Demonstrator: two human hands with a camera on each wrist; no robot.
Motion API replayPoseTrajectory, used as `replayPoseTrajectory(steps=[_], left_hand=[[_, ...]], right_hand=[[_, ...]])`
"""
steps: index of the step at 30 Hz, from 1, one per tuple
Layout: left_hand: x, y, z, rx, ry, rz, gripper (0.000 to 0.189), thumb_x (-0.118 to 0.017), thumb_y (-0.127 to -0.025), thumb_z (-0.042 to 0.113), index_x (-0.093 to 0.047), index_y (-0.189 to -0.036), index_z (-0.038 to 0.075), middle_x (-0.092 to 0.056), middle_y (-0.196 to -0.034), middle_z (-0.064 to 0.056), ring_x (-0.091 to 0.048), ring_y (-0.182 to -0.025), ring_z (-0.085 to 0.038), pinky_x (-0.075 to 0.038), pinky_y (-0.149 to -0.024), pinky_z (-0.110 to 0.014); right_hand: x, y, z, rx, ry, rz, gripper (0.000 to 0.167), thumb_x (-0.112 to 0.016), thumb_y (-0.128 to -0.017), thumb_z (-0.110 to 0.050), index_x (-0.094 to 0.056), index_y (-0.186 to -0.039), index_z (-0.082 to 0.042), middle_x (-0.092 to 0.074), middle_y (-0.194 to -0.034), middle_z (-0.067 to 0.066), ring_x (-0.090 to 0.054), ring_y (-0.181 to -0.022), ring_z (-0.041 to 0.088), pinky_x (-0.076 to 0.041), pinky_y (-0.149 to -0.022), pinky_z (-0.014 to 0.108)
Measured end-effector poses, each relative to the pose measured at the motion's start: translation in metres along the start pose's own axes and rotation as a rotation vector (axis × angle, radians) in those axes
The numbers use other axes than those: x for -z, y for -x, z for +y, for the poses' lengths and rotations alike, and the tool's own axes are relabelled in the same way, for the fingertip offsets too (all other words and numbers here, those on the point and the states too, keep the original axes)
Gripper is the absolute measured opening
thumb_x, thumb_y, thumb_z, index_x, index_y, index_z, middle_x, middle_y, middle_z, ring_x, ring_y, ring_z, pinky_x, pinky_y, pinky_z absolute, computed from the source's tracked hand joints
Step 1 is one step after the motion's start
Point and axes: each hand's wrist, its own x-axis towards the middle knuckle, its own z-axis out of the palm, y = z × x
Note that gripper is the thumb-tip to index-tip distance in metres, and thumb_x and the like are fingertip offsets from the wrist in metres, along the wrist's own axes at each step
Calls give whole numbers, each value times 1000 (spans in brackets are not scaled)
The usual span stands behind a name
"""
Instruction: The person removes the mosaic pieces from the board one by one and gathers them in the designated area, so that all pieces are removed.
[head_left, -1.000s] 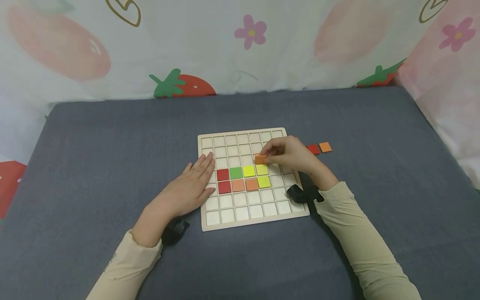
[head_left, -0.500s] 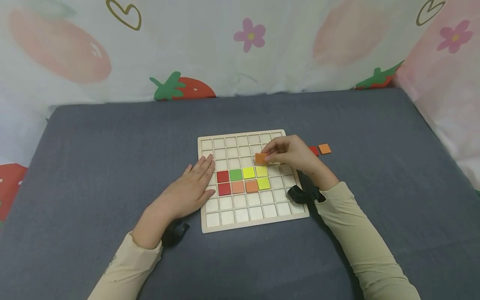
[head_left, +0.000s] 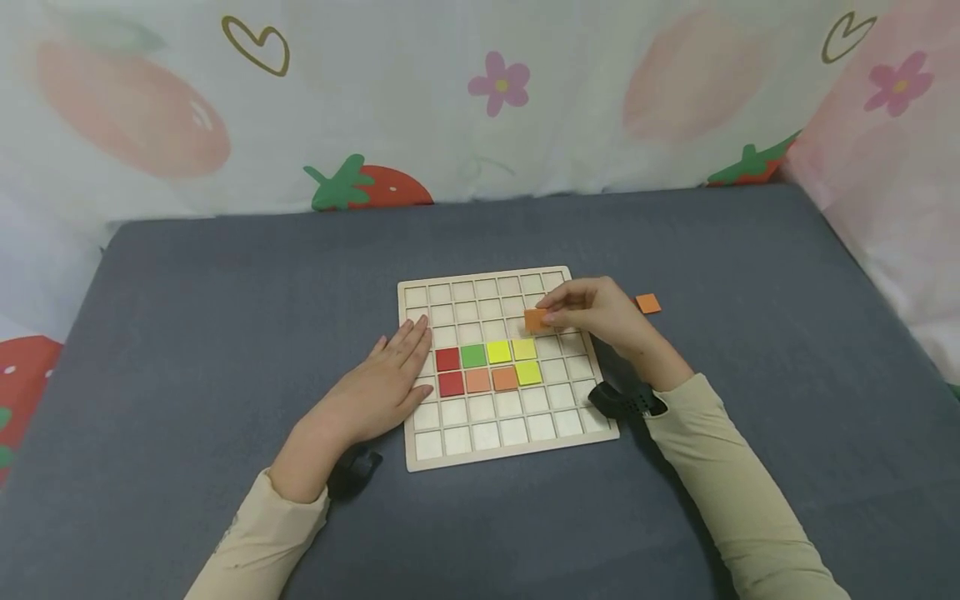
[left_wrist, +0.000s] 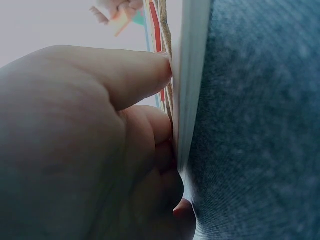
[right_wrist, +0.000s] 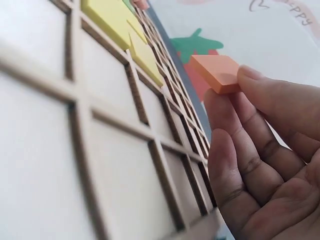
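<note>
A wooden grid board (head_left: 513,445) lies on the dark cloth. Across its left edge rests my left hand (head_left: 381,383), fingers straight and thumb spread. In the left wrist view the thumb and fingers meet the board's pale rim (left_wrist: 185,100). Between thumb and fingertips my right hand (head_left: 609,321) pinches an orange square tile (head_left: 535,320). The right wrist view shows that tile tilted and raised off the grid. Two middle rows hold red (head_left: 447,359), green (head_left: 473,356), yellow (head_left: 498,352), salmon (head_left: 477,381) and orange (head_left: 505,378) tiles.
Another orange tile (head_left: 648,303) lies on the cloth to the right of the board. A black wrist device (head_left: 618,402) sits by the right cuff, and a second one (head_left: 355,472) by the left. Behind the table (head_left: 247,283) hangs a strawberry-print curtain (head_left: 570,100).
My right hand has shifted slightly right with the orange tile, and the loose red tile beside the board is now hidden behind it. My left hand stays on the board. The view has tipped up slightly.
</note>
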Motion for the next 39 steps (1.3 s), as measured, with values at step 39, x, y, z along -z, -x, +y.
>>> replayPoseTrajectory(steps=[39], left_hand=[[0, -1, -3, 4, -5, -37, 69, -47, -98, 29, -14, -148, -5, -4, -157, -17, -2, -144, -29, -12, -113, -49]], right_hand=[[78, 59, 21, 72, -136, 273, 18, -68, -85, 0, -71, -103, 2, -70, -93, -1, -61, -81, 13, -50, -71, 23]])
